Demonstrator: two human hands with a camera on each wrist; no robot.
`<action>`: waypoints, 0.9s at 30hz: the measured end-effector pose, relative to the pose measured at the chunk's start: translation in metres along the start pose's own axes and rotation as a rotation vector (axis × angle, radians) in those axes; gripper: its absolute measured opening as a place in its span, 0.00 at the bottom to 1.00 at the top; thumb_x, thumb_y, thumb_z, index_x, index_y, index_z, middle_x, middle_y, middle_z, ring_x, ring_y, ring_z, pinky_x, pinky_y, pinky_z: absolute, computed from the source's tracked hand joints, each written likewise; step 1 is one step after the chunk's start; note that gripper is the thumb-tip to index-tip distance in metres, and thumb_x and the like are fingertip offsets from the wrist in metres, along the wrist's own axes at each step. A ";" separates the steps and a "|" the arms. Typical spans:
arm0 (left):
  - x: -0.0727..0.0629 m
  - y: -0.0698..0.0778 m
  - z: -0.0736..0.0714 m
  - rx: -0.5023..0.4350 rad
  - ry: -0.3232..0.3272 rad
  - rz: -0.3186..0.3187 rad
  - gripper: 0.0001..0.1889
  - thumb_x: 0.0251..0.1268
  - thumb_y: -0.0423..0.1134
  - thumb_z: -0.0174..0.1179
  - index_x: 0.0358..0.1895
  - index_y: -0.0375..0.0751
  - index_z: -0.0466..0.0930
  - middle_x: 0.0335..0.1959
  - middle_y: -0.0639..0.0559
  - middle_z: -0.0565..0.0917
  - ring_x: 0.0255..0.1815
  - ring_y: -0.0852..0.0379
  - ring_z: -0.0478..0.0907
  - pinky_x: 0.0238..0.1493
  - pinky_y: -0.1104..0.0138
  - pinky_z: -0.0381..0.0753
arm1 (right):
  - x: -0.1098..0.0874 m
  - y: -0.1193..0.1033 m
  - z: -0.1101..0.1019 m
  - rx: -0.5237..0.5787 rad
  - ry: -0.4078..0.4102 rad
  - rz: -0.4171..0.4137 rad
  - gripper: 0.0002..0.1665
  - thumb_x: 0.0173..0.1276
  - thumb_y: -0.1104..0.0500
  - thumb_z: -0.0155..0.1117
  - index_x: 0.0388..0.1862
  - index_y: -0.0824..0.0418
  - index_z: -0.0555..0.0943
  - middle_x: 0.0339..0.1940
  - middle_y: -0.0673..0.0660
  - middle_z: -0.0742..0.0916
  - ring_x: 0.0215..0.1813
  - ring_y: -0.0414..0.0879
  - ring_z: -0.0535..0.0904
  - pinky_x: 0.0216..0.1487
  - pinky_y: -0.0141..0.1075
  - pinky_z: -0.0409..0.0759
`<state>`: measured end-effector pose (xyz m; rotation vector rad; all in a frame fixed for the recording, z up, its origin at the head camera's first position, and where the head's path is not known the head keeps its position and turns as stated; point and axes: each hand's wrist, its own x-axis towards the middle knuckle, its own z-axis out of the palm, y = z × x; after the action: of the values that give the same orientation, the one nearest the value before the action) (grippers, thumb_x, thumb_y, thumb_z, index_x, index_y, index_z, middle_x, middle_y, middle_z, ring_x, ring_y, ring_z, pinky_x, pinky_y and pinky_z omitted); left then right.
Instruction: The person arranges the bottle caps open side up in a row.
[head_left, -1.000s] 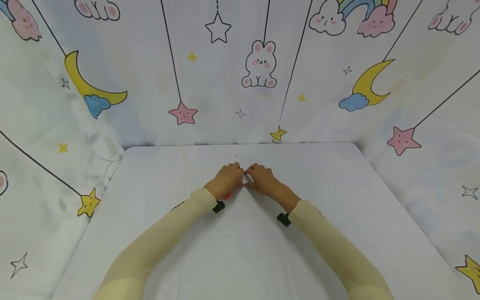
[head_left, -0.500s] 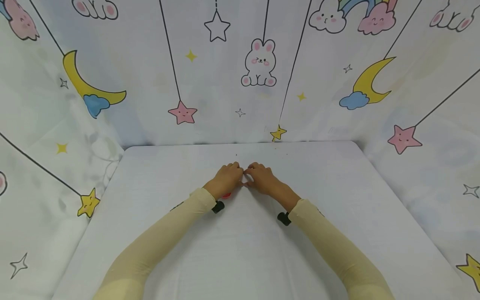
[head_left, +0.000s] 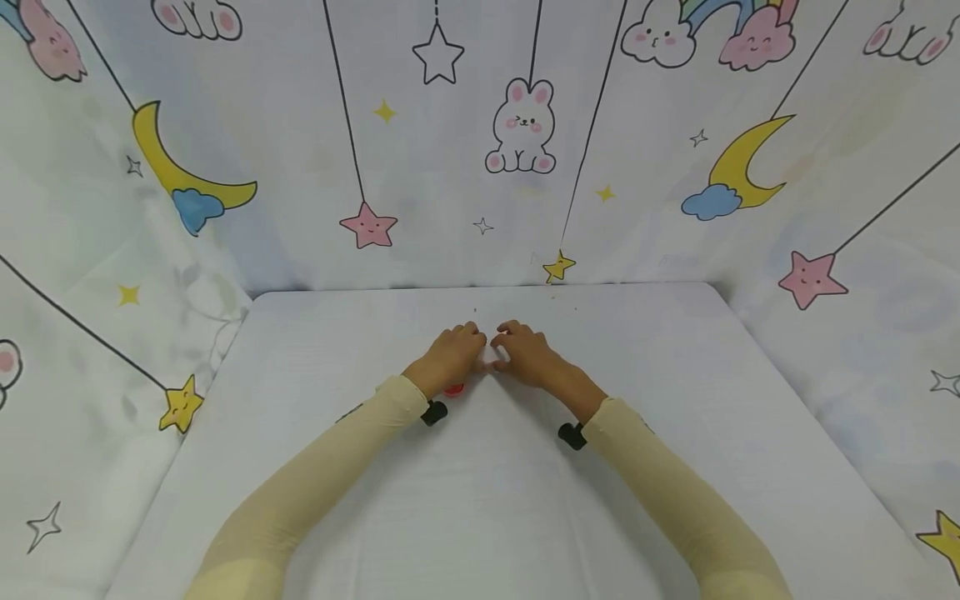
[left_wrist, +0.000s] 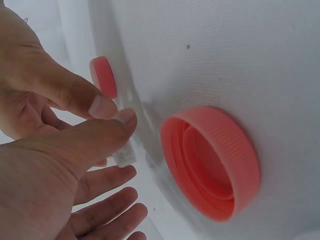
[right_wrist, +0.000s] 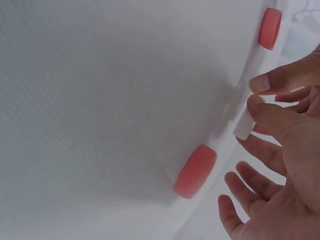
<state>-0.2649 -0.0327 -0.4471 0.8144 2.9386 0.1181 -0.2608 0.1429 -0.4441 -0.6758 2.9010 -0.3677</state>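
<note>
Both hands meet over the white tabletop, my left hand and right hand nearly fingertip to fingertip. Between them they pinch a small white bar, their thumbs close together over its middle. Faint printing shows on the bar in the left wrist view; the head view hides it. A red ridged bottle cap stands near the left hand, its hollow side showing, and peeks out beside that wrist in the head view. A second red cap lies near the right hand, hidden in the head view.
The white table ends at a back edge just beyond the hands. Behind it and at both sides hangs a white cloth printed with moons, stars and rabbits. A black wrist camera sits under each wrist.
The right hand's fingers have lifted and spread slightly, leaving a little more gap to the left hand. The left hand stays almost in place.
</note>
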 end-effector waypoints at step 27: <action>-0.004 -0.008 -0.006 -0.223 0.153 0.045 0.24 0.72 0.53 0.69 0.57 0.36 0.83 0.61 0.42 0.81 0.60 0.46 0.83 0.66 0.52 0.80 | -0.004 -0.001 -0.016 0.176 0.087 0.093 0.29 0.82 0.42 0.54 0.50 0.64 0.91 0.75 0.64 0.77 0.77 0.64 0.71 0.66 0.72 0.69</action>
<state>-0.2659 -0.0418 -0.4415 0.8728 2.9720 0.5237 -0.2594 0.1470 -0.4285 -0.5080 2.9215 -0.6466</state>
